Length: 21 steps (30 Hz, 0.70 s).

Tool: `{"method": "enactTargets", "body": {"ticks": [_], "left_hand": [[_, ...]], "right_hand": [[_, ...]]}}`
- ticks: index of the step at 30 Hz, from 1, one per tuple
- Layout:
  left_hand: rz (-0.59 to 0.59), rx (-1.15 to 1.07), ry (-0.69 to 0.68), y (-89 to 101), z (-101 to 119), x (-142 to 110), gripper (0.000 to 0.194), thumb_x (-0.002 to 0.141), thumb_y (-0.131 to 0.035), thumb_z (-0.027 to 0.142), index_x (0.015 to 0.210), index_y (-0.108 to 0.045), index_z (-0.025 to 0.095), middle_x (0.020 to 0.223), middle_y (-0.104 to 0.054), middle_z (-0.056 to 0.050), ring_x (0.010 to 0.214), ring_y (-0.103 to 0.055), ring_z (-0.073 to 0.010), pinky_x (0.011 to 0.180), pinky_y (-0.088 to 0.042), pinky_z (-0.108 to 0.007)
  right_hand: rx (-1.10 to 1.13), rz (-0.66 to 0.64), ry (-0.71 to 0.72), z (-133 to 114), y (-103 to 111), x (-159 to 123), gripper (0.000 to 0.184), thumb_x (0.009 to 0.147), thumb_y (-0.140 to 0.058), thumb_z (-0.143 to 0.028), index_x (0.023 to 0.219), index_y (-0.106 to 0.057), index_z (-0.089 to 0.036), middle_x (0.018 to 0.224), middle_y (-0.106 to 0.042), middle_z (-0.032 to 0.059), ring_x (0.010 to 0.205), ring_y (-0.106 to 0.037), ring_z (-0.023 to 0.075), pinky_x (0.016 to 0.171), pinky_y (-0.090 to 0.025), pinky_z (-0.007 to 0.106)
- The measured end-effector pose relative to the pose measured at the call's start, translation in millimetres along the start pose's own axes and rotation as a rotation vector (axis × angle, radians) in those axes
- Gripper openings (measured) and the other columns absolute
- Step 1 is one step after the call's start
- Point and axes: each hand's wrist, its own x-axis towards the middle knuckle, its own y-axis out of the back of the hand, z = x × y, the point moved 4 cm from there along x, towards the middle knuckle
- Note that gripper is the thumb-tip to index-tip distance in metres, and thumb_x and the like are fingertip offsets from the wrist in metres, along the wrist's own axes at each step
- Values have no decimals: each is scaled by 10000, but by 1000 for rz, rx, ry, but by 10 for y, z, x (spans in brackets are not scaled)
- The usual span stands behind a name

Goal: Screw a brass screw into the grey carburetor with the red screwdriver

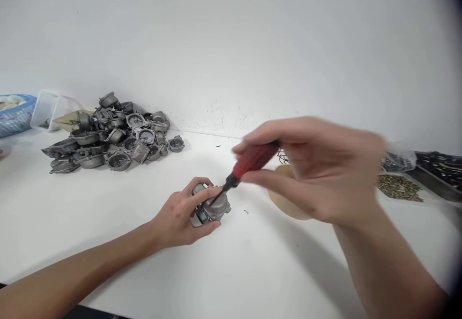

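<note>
At the far left of my white desk [108, 242] I see a blue basket [16, 113] with something pale inside, too cut off to identify, and just beside it a clear plastic tub [45, 108] whose contents I cannot make out. Next comes a heap of grey metal castings [111, 138] lying loose near the wall. My left hand [180, 215] is clenched around a small grey metal part [212, 206] resting on the desk in the middle. My right hand [325, 170], blurred, grips a red-handled screwdriver [252, 161] whose tip touches that part. Behind the right hand sits a tan bowl [285, 203], mostly hidden. Far right, a shallow tray [429, 198] holds small brownish bits [399, 187].
</note>
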Motion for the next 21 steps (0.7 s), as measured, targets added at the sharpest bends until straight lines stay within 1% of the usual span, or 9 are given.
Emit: {"method": "enactTargets", "body": {"ticks": [4, 6, 7, 9, 11, 12, 15, 17, 21], "left_hand": [[-70, -16, 10, -6, 8, 4, 600, 894, -696, 347, 1455, -483, 366, 1435, -427, -90, 793, -615, -133, 723, -596, -317], [-77, -23, -11, -13, -1, 0, 629, 894, -696, 351, 1478, -463, 371, 1455, -408, -95, 826, -617, -151, 736, -596, -329], [-81, -25, -18, -20, -11, -4, 645, 895, -696, 350, 1490, -448, 372, 1461, -405, -99, 827, -617, -154, 732, -594, -330], [-85, -28, -29, -35, -32, -9, 681, 892, -694, 336, 1513, -414, 362, 1462, -412, -110, 857, -628, -172, 724, -589, -325], [-90, -40, -31, -49, -53, -12, 721, 890, -689, 310, 1537, -373, 334, 1460, -426, -128, 903, -642, -192, 743, -589, -322], [-92, -49, -27, -55, -64, -13, 732, 891, -684, 295, 1545, -356, 320, 1460, -433, -137, 907, -645, -192, 756, -590, -323], [-90, -113, -6, -62, -100, -10, 750, 900, -669, 259, 1561, -316, 301, 1475, -433, -161, 831, -631, -157, 765, -598, -324], [-87, -183, 17, -58, -131, -3, 761, 905, -668, 244, 1567, -300, 311, 1496, -417, -165, 811, -616, -139, 759, -613, -324], [-110, -320, 17, -36, -156, 17, 791, 901, -653, 183, 1584, -282, 330, 1520, -411, -153, 969, -635, -171, 796, -654, -333]], "right_hand": [[-273, 184, -42, 2, 323, -93, 386, 731, -885, -138, 1052, -724, -280, 937, -736, 26, 808, -742, 243, 652, -636, 401], [-405, 221, -31, 104, 372, -266, 367, 740, -876, -144, 1039, -703, -266, 916, -729, 27, 794, -743, 237, 654, -635, 387], [-509, 218, 6, 164, 358, -381, 341, 750, -868, -144, 1021, -696, -261, 903, -728, 27, 780, -738, 225, 637, -624, 366], [-722, 168, 113, 296, 263, -640, 292, 769, -845, -126, 968, -672, -252, 888, -734, 26, 746, -723, 200, 624, -604, 332], [-798, 113, 207, 424, 144, -900, 265, 777, -835, -120, 914, -640, -236, 891, -735, 34, 707, -708, 171, 618, -593, 298], [-816, 99, 197, 491, 97, -1010, 242, 794, -816, -113, 881, -627, -237, 860, -725, 23, 656, -681, 149, 600, -578, 283], [-806, -47, 36, 688, -51, -1238, 170, 893, -694, -108, 827, -594, -229, 852, -694, 25, 660, -662, 133, 624, -562, 274], [-796, -111, -56, 775, -132, -1319, 137, 942, -623, -130, 836, -598, -213, 930, -674, 62, 697, -660, 139, 664, -577, 288], [-776, -202, -202, 924, -240, -1378, 74, 962, -586, -190, 914, -642, -195, 977, -636, 86, 720, -656, 169, 654, -588, 325]]}}
